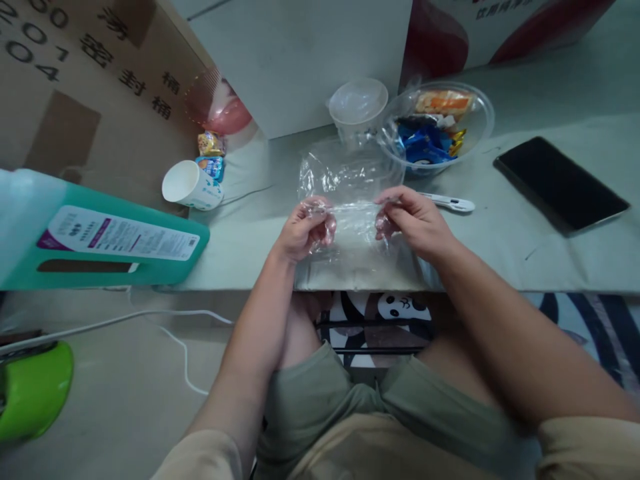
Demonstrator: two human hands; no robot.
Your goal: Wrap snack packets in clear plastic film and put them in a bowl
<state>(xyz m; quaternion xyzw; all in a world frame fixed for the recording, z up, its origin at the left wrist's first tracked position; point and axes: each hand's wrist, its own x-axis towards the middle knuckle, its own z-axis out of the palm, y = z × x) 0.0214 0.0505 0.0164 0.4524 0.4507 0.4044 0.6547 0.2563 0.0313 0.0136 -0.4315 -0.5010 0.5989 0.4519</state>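
Observation:
A clear plastic bag (345, 175) is stretched between my two hands above the table's front edge. My left hand (306, 228) pinches its near edge on the left, fingers curled. On the right, my right hand (407, 219) grips the same edge between thumb and fingers. Crinkled film hangs below the hands and spreads out beyond them. A white utility knife (450, 203) lies just past my right hand, its left end hidden. Behind the bag stand a lidded plastic tub (357, 110) and a clear round bowl (487, 127) holding wrapped snacks.
A black phone (560, 183) lies at right on the table (505, 257). At left are a tipped paper cup (187, 187), small snack packs (210, 167) and a big jug of green liquid (170, 230). Cartons (315, 60) line the back. A white cable (185, 312) hangs below.

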